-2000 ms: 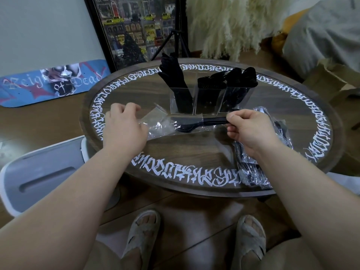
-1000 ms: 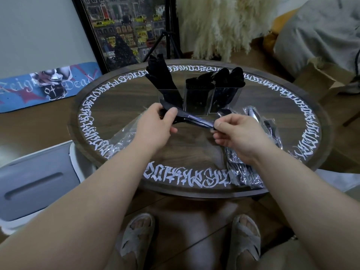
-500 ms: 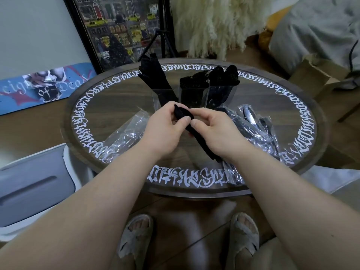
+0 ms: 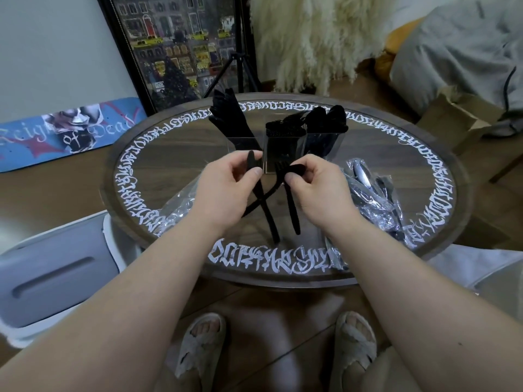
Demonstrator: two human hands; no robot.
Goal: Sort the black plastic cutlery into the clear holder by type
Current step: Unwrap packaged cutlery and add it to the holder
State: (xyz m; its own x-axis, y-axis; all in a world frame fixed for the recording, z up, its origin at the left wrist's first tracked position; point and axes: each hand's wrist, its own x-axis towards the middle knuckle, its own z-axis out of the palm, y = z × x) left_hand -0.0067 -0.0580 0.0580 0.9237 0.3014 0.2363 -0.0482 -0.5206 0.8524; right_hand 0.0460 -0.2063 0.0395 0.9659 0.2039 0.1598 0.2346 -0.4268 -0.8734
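Observation:
My left hand [image 4: 226, 190] pinches the top of a black knife [image 4: 268, 216] that hangs down over the table. My right hand [image 4: 319, 193] pinches a black spoon [image 4: 291, 205] by its bowl, handle down. A black fork [image 4: 278, 172] crosses between both hands, tines up; which hand holds it I cannot tell. Just beyond my hands stands the clear holder [image 4: 278, 155] with three compartments: knives [image 4: 229, 117] on the left, forks [image 4: 283, 128] in the middle, spoons [image 4: 325, 123] on the right.
The round glass-topped table [image 4: 169, 154] carries white lettering around its rim. Wrapped cutlery packs [image 4: 373, 199] lie at my right, empty clear wrappers [image 4: 175, 210] at my left. A white bin [image 4: 56, 273] stands left of the table, a cardboard box [image 4: 458, 120] right.
The wrapper has come off and lies at the left. The cutlery set, first held flat between both hands, now hangs separated into knife, fork and spoon.

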